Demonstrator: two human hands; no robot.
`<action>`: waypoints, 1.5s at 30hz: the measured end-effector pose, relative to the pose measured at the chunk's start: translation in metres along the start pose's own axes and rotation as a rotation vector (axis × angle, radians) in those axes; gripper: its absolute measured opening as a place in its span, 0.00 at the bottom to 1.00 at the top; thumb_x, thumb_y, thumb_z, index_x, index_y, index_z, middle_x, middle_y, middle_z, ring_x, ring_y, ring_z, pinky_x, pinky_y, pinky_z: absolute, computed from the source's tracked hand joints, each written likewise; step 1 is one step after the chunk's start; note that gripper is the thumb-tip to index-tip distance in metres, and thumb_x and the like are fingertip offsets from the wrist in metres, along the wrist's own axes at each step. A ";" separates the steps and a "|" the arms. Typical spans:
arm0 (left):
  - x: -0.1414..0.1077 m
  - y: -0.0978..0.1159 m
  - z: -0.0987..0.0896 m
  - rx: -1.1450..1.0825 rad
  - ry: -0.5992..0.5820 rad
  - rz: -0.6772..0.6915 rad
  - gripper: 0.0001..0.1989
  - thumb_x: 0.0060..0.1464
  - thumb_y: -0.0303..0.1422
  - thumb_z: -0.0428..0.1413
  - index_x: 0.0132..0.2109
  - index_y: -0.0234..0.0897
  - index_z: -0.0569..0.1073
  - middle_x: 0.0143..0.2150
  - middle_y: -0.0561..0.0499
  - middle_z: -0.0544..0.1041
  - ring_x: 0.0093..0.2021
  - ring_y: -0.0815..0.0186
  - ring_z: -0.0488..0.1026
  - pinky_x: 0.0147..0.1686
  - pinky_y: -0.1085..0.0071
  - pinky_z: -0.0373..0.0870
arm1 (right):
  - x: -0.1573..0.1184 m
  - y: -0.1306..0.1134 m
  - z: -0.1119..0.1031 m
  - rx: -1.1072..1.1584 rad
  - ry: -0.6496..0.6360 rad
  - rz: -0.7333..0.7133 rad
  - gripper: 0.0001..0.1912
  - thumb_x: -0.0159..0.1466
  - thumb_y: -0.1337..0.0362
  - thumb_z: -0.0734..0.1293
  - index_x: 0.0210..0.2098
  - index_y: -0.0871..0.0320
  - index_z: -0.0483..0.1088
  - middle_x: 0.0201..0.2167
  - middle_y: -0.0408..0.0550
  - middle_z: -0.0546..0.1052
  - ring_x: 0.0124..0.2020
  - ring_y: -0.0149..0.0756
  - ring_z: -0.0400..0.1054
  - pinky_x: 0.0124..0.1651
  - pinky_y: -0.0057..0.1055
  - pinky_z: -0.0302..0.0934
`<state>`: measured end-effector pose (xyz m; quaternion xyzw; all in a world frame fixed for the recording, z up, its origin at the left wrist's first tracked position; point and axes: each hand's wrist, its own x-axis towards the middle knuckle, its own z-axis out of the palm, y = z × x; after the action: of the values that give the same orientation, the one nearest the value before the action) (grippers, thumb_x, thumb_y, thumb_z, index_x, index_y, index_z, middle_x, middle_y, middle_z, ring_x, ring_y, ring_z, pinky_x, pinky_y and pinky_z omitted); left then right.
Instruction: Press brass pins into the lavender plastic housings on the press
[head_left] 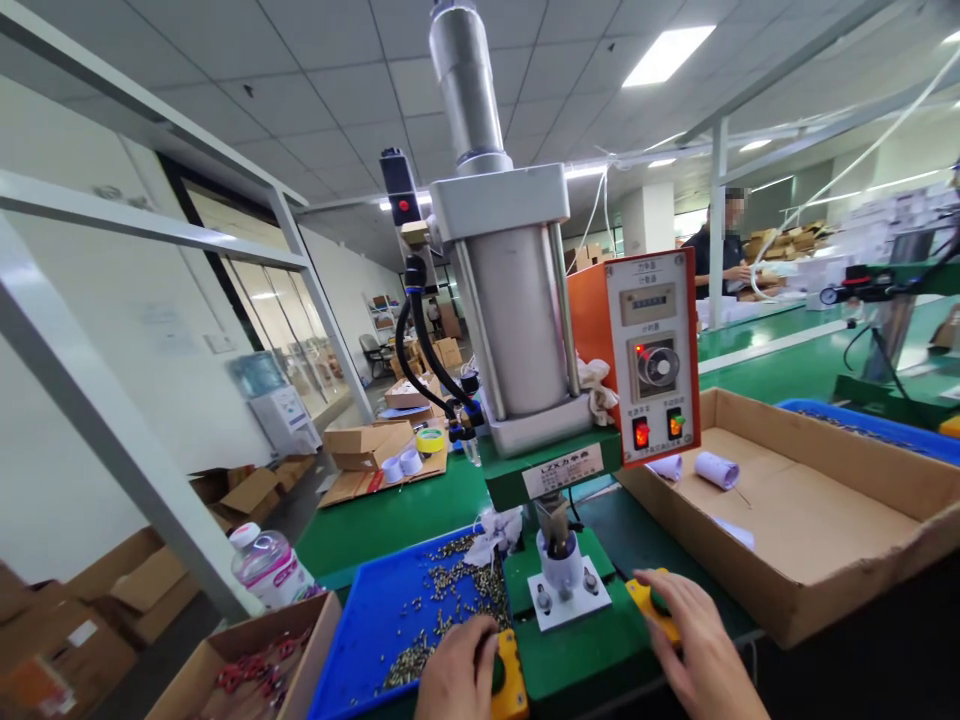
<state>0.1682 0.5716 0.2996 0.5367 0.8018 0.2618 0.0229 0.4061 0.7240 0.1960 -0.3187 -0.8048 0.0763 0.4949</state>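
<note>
My left hand [457,672] rests against a yellow push-button box [511,680], fingers bent beside its green button; nothing is held in it. Across the press base, my right hand [694,640] lies over a second yellow push-button box [643,598], with fingers and thumb apart around the green button, which is partly covered. Between the two boxes stands a pneumatic press [517,320]. Its ram [555,520] reaches into a white cylindrical piece [561,568] on a bolted metal plate [551,612]. What lies inside that piece is hidden.
Left of the press is a blue tray [360,620] of small metal parts, beside a cardboard box [315,650] with red pieces. An orange control box [589,310] adjoins the press. At right, a shallow carton [825,520] holds white rolls [716,470]. A person [724,250] works behind.
</note>
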 end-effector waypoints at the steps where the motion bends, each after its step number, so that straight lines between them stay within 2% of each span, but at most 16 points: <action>1: 0.007 0.008 -0.005 -0.031 -0.018 -0.024 0.12 0.59 0.34 0.47 0.40 0.42 0.76 0.40 0.49 0.80 0.41 0.62 0.76 0.43 0.68 0.69 | 0.007 -0.009 0.004 0.089 -0.032 0.060 0.20 0.65 0.63 0.61 0.56 0.51 0.59 0.49 0.48 0.74 0.50 0.40 0.69 0.51 0.38 0.64; 5: 0.040 0.039 -0.017 -0.119 -0.024 -0.021 0.12 0.55 0.31 0.49 0.39 0.42 0.77 0.40 0.50 0.81 0.41 0.62 0.76 0.45 0.67 0.67 | 0.043 -0.047 0.025 0.460 -0.160 0.242 0.35 0.62 0.64 0.63 0.64 0.50 0.46 0.62 0.51 0.61 0.59 0.39 0.62 0.59 0.40 0.61; 8: 0.060 0.056 -0.022 -0.151 -0.020 0.015 0.11 0.55 0.32 0.49 0.39 0.40 0.77 0.39 0.50 0.81 0.41 0.62 0.76 0.44 0.67 0.67 | 0.062 -0.062 0.044 0.617 -0.165 0.296 0.40 0.57 0.67 0.65 0.65 0.51 0.44 0.64 0.51 0.60 0.63 0.43 0.56 0.64 0.44 0.54; 10: 0.070 0.064 -0.025 -0.146 -0.021 0.031 0.11 0.55 0.33 0.50 0.38 0.40 0.77 0.38 0.50 0.80 0.40 0.62 0.76 0.43 0.68 0.67 | 0.067 -0.066 0.053 0.665 -0.144 0.327 0.39 0.57 0.67 0.65 0.65 0.52 0.47 0.62 0.52 0.63 0.63 0.44 0.57 0.65 0.45 0.53; 12: 0.076 0.073 -0.028 -0.129 -0.032 0.058 0.10 0.54 0.33 0.50 0.36 0.39 0.77 0.37 0.50 0.80 0.39 0.63 0.75 0.42 0.68 0.67 | 0.066 -0.066 0.058 0.690 -0.117 0.339 0.38 0.57 0.66 0.65 0.64 0.53 0.49 0.60 0.53 0.66 0.61 0.45 0.60 0.63 0.44 0.56; 16: 0.088 0.092 -0.029 -0.047 -0.119 0.139 0.10 0.53 0.33 0.52 0.32 0.38 0.78 0.35 0.50 0.80 0.39 0.63 0.75 0.43 0.67 0.67 | 0.063 -0.065 0.058 0.668 -0.086 0.280 0.36 0.58 0.67 0.65 0.64 0.54 0.51 0.61 0.54 0.65 0.61 0.46 0.60 0.63 0.45 0.56; 20: 0.100 0.106 -0.022 0.072 -0.218 0.148 0.07 0.48 0.30 0.55 0.34 0.36 0.77 0.38 0.49 0.81 0.43 0.63 0.75 0.47 0.67 0.67 | 0.065 -0.066 0.055 0.641 -0.091 0.291 0.34 0.59 0.66 0.65 0.63 0.53 0.52 0.61 0.54 0.65 0.61 0.46 0.60 0.62 0.47 0.56; 24: 0.107 0.111 -0.016 0.109 -0.261 0.169 0.04 0.46 0.28 0.56 0.30 0.37 0.75 0.39 0.49 0.80 0.44 0.63 0.74 0.47 0.67 0.67 | 0.068 -0.067 0.052 0.671 -0.133 0.287 0.35 0.58 0.68 0.64 0.63 0.54 0.51 0.60 0.55 0.66 0.62 0.45 0.60 0.63 0.48 0.55; 27: 0.109 0.110 -0.016 0.119 -0.284 0.186 0.04 0.46 0.28 0.56 0.32 0.37 0.75 0.37 0.49 0.80 0.42 0.62 0.74 0.46 0.67 0.67 | 0.069 -0.066 0.052 0.674 -0.148 0.284 0.35 0.58 0.68 0.64 0.63 0.55 0.51 0.61 0.56 0.65 0.62 0.45 0.59 0.63 0.48 0.54; 30: 0.109 0.109 -0.016 0.124 -0.283 0.190 0.05 0.48 0.29 0.55 0.34 0.37 0.75 0.39 0.49 0.80 0.44 0.61 0.74 0.48 0.66 0.66 | 0.067 -0.065 0.054 0.661 -0.150 0.287 0.35 0.58 0.68 0.64 0.63 0.55 0.51 0.61 0.56 0.64 0.62 0.45 0.59 0.63 0.47 0.55; 34: 0.109 0.110 -0.015 0.132 -0.281 0.186 0.04 0.48 0.28 0.55 0.31 0.37 0.74 0.39 0.47 0.80 0.46 0.59 0.73 0.49 0.64 0.65 | 0.066 -0.065 0.056 0.640 -0.119 0.282 0.35 0.58 0.67 0.64 0.63 0.57 0.52 0.61 0.56 0.65 0.61 0.46 0.60 0.62 0.46 0.56; 40: 0.109 0.110 -0.012 0.110 -0.269 0.185 0.01 0.45 0.28 0.55 0.27 0.37 0.72 0.38 0.49 0.78 0.42 0.63 0.73 0.45 0.67 0.65 | 0.065 -0.063 0.055 0.601 -0.099 0.283 0.33 0.58 0.65 0.65 0.62 0.57 0.55 0.59 0.56 0.68 0.60 0.46 0.63 0.60 0.45 0.59; 45: 0.111 0.113 -0.011 0.106 -0.294 0.166 0.01 0.43 0.28 0.56 0.26 0.37 0.71 0.32 0.50 0.79 0.37 0.63 0.74 0.41 0.67 0.66 | 0.064 -0.062 0.060 0.569 -0.062 0.236 0.34 0.58 0.66 0.66 0.63 0.56 0.55 0.57 0.55 0.69 0.57 0.45 0.65 0.58 0.43 0.62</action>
<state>0.2137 0.6964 0.3860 0.6342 0.7553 0.1390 0.0898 0.3087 0.7243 0.2417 -0.2561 -0.7233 0.3653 0.5271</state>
